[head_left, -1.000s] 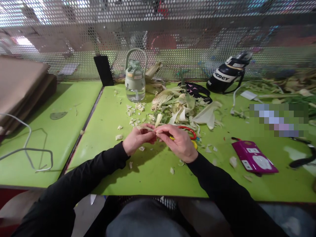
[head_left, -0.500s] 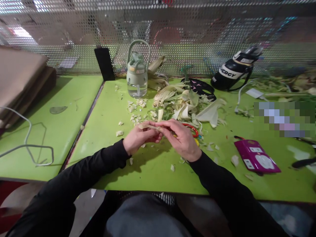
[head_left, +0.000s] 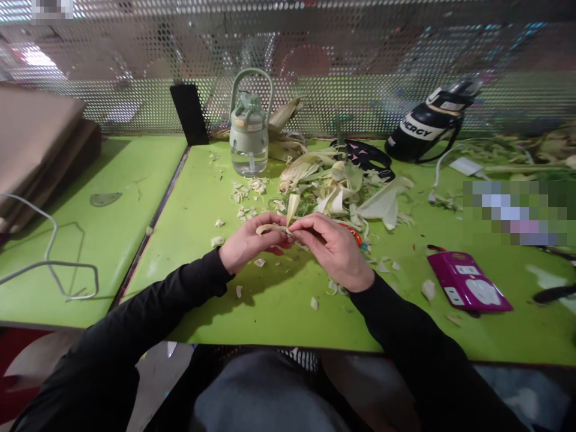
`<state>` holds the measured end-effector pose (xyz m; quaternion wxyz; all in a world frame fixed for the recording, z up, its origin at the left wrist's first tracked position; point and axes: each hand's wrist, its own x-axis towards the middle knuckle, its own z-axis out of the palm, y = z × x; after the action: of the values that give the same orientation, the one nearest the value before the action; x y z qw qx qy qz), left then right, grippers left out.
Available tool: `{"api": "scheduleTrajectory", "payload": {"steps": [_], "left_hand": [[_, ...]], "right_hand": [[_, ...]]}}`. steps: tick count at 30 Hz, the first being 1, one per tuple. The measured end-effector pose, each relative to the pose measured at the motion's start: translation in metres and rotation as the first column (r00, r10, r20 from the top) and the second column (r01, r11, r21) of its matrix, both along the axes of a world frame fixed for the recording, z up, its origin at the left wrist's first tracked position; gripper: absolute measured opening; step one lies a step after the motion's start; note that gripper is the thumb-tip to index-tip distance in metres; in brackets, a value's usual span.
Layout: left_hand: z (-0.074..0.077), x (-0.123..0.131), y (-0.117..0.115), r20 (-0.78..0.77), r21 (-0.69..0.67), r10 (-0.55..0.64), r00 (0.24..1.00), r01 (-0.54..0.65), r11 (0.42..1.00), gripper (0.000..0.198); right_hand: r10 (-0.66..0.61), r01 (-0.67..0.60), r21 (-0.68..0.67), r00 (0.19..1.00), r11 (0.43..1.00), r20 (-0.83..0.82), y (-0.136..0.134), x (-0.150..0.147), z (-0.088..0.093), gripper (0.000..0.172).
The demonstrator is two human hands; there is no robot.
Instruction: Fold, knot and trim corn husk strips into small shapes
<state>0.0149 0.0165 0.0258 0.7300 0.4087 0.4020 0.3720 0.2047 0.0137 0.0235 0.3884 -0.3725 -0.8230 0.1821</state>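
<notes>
A pale strip of corn husk (head_left: 271, 228) lies across the fingers of my left hand (head_left: 249, 240), which is closed around it. My right hand (head_left: 335, 249) pinches the strip's right end between thumb and fingers, its fingertips close to those of the left. Both hands are just above the green table. Behind them rises an upright pale husk piece (head_left: 292, 209); whether it joins the held strip I cannot tell. Red-handled scissors (head_left: 354, 233) are partly hidden behind my right hand. Beyond them is a heap of corn husks (head_left: 333, 186).
Husk scraps (head_left: 245, 191) litter the green table (head_left: 180, 240). At the back stand a light green water bottle (head_left: 249, 141), a black upright slab (head_left: 189, 114) and a tilted black bottle (head_left: 425, 123). A purple device (head_left: 470, 282) lies right; brown cardboard (head_left: 36, 144) is stacked left.
My right hand has shifted slightly right and its fingertips now pinch the strip's end. The strip looks more curled over the left fingers. The scissors are more covered.
</notes>
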Motion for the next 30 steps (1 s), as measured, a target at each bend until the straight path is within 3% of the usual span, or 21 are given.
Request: {"api": "scheduleTrajectory", "payload": {"steps": [5,9,15,20,26,30], "left_hand": [[-0.0059,-0.0024,0.0017,0.045,0.043,-0.007,0.999,0.005,0.999,0.025],[-0.0084,-0.0011,0.0016,0.079,0.002,0.013,0.997,-0.014,1.0,0.027],[-0.0066,-0.0023,0.0027,0.096,-0.052,-0.003,0.995,0.008,0.999,0.023],[-0.0074,-0.0014,0.0016,0.126,-0.072,0.018,0.992,-0.009,0.997,0.023],[-0.007,0.0041,-0.0007,0.143,-0.125,0.051,0.988,-0.033,0.992,0.017],[-0.0042,0.0048,-0.0015,0.112,-0.133,0.035,0.993,-0.02,0.991,0.019]], "right_hand": [[-0.04,0.039,-0.093,0.999,0.995,-0.015,-0.0015,-0.0017,-0.0013,0.01],[-0.06,0.059,-0.038,0.998,0.998,-0.029,-0.0003,-0.0007,-0.0024,0.007],[0.005,-0.005,0.005,1.0,1.0,-0.003,0.0019,0.0007,0.0001,0.017],[-0.044,0.039,-0.091,0.998,0.995,-0.054,0.0,0.0007,0.0014,0.012],[0.021,-0.023,0.058,0.999,0.998,0.039,0.0009,0.0025,0.001,0.028],[-0.036,0.038,0.029,0.998,0.999,-0.047,-0.0002,0.0026,0.0013,0.019]]}}
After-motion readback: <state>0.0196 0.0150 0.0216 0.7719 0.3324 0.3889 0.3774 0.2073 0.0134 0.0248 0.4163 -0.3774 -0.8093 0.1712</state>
